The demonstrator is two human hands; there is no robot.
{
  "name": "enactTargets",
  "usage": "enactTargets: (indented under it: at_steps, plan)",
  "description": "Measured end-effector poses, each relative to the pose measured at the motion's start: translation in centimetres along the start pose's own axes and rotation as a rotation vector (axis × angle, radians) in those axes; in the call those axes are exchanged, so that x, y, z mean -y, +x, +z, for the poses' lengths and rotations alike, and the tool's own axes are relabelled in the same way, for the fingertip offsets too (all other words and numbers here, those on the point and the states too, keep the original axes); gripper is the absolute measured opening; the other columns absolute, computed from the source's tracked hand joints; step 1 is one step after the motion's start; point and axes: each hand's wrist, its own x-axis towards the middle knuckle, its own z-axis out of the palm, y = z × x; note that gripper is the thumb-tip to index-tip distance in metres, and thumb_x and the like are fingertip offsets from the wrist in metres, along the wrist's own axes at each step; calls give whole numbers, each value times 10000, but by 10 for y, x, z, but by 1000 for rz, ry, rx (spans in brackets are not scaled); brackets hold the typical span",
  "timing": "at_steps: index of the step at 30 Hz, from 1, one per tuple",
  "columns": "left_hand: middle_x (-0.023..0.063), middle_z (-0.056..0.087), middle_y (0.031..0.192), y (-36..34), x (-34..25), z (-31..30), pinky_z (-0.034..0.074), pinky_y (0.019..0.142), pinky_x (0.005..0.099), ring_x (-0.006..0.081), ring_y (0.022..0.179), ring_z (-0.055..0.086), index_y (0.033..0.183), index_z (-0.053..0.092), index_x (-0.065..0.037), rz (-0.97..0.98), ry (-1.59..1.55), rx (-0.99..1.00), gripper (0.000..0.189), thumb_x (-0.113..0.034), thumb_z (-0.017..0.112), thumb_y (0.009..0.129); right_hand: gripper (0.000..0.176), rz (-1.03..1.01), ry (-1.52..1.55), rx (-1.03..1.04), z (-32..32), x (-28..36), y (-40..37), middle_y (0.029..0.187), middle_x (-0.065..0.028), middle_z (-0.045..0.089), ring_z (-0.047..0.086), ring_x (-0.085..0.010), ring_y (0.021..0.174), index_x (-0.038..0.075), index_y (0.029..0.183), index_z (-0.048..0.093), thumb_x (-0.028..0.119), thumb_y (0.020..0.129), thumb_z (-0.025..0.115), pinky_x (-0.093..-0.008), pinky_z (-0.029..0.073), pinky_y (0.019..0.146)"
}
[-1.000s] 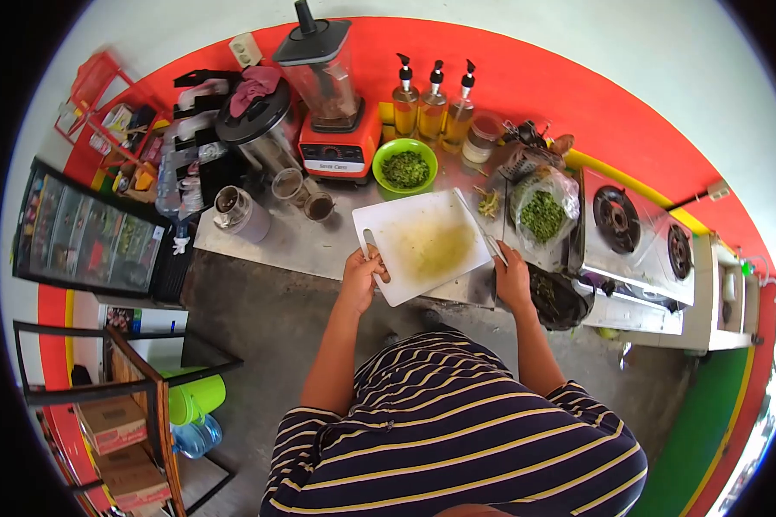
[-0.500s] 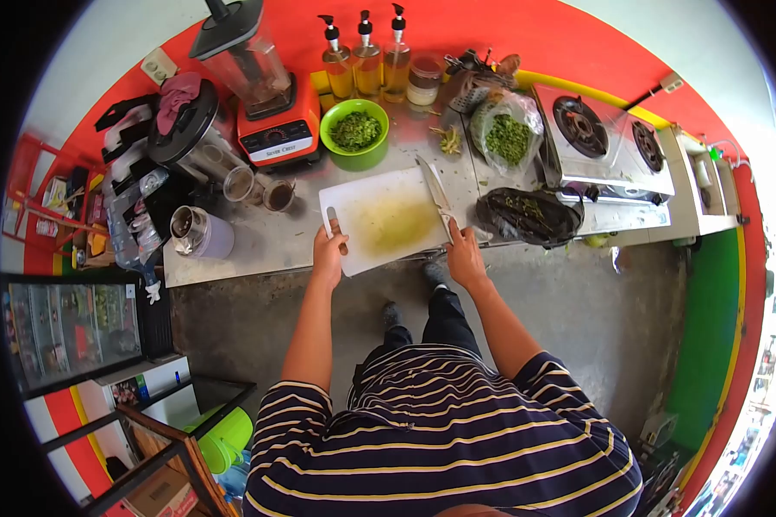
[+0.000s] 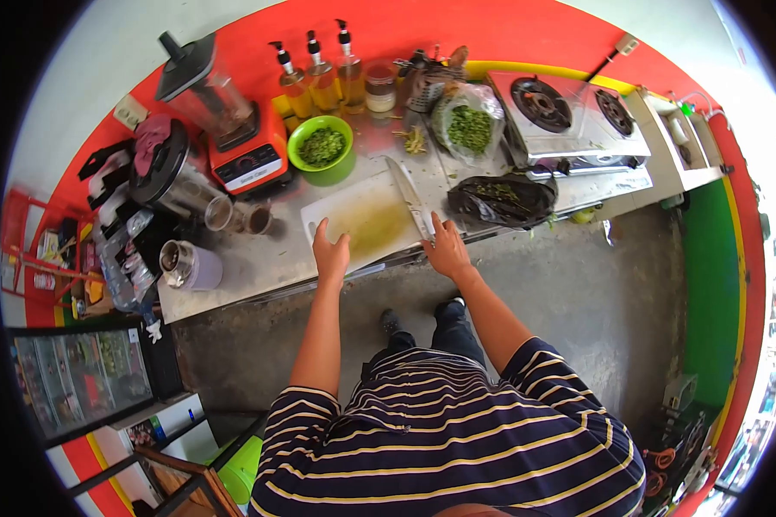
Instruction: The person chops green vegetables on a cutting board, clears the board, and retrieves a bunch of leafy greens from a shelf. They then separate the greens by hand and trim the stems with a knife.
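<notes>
The white cutting board (image 3: 336,207), stained yellow-green, lies on the metal counter. My left hand (image 3: 331,252) is at its left front corner, thumb and fingers apart and holding nothing. Along the board's right side lies a knife (image 3: 408,191), its blade pointing away from me. My right hand (image 3: 447,250) is closed at the handle end of the knife, beside the board's right edge; the fingers partly hide the handle. Behind the board stands a green bowl (image 3: 334,167) of chopped greens (image 3: 322,146).
An orange-red blender (image 3: 248,164) and a lidded jug stand left. Pump bottles (image 3: 323,86) line the back. To the right are a clear bag of greens (image 3: 470,129), a black bag (image 3: 502,202) and a gas stove (image 3: 569,121). A steel-topped container (image 3: 190,265) is near the left front edge.
My left hand has let go of the board's handle slot and opened. The board now rests farther back on the counter. My right hand stays by the knife handle.
</notes>
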Motion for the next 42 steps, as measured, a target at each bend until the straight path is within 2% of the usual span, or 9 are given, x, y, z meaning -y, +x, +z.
enactTargets:
  at_steps: [3,8,9,11,16,25,33,35,42]
  plan:
    - [208,574,1368,-10,-26,24,410,1084,369,302,1297,541,1346,540,26,88,-97,62,501,-64,612,858,626,-102,75,-144,-18,-21,-13,1187,-235,541,556,-409,1132,46,1442,428,183,895,699,-470,478,950]
    - [61,690,1005,-42,-64,69,509,870,286,131,936,641,1063,644,14,84,-335,555,189,-6,581,886,435,-24,282,-128,-54,-71,-34,1036,-182,631,632,-343,921,35,1284,585,185,892,698,-428,509,845]
    - [61,690,1005,-50,-69,78,509,870,286,131,936,641,1063,644,14,89,-331,565,189,-6,581,886,368,-50,309,-136,-62,-81,-42,961,-153,661,654,-298,804,32,1227,631,186,898,688,-398,523,780]
    - [62,681,1007,-66,-81,98,507,898,297,144,956,638,1092,642,4,52,-299,744,201,0,578,902,320,-8,348,-128,-82,-102,-57,927,-166,678,666,-325,825,16,1182,646,175,905,672,-409,523,784]
    - [56,684,988,-102,-112,169,508,874,290,140,937,638,1072,643,14,57,-279,809,177,-6,579,907,265,90,442,-129,-128,-173,-80,846,-181,702,685,-345,817,-9,1119,665,162,918,644,-405,528,767]
    - [59,694,967,-191,-127,319,522,820,294,135,877,652,1058,659,10,63,-115,1004,180,-16,602,890,240,316,638,-190,-152,-335,-123,823,-148,709,681,-256,761,-10,1096,682,155,926,646,-379,529,735]
    - [66,691,978,-210,-92,459,522,837,300,148,919,657,1045,660,14,18,64,1050,173,-6,601,884,225,434,801,-250,-141,-474,-90,781,-114,695,658,-212,712,2,1071,699,166,926,646,-351,521,708]
    - [57,679,1025,-206,-83,501,514,867,302,147,919,637,1085,645,-6,152,155,953,216,11,606,874,226,433,817,-265,-132,-510,-68,778,-112,695,656,-213,709,3,1066,700,172,924,647,-352,522,709]
    - [93,596,1232,-166,-55,633,464,964,341,198,1118,572,1239,574,-55,138,178,615,366,-37,649,881,271,409,961,-323,-77,-603,17,825,-125,704,685,-229,764,0,1111,674,195,925,650,-356,528,736]
